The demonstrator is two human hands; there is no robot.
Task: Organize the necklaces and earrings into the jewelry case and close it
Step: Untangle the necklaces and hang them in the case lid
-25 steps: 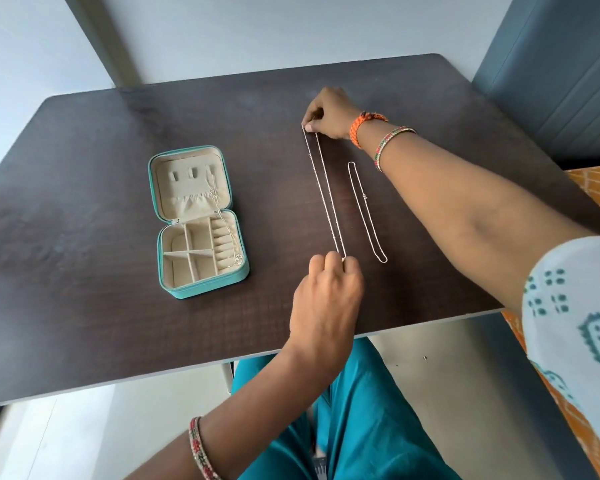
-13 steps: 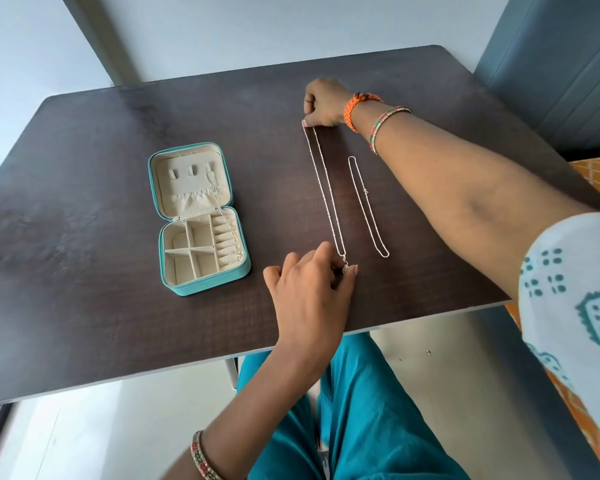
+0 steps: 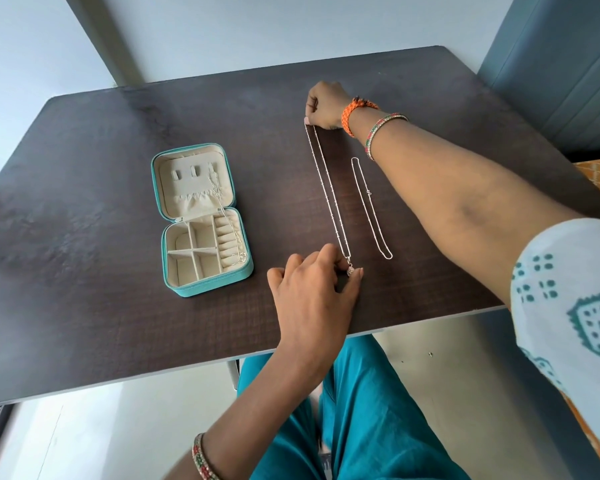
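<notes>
A dark brown wooden table (image 3: 118, 306) stands against a pale wall. On it a teal zip jewelry case (image 3: 201, 220) lies open, a thin chain draped along its right side. To its right, a long silver pendant necklace (image 3: 328, 192) is stretched straight: the right hand (image 3: 324, 105) pinches its far end, the left hand (image 3: 314, 296) pinches the pendant end. Just beside it lies a shorter silver chain necklace (image 3: 371, 209).

On our worktop (image 3: 84, 271), the open jewelry case (image 3: 201, 220) lies left; long necklace (image 3: 328, 192) middle, short necklace (image 3: 371, 209) right.
</notes>
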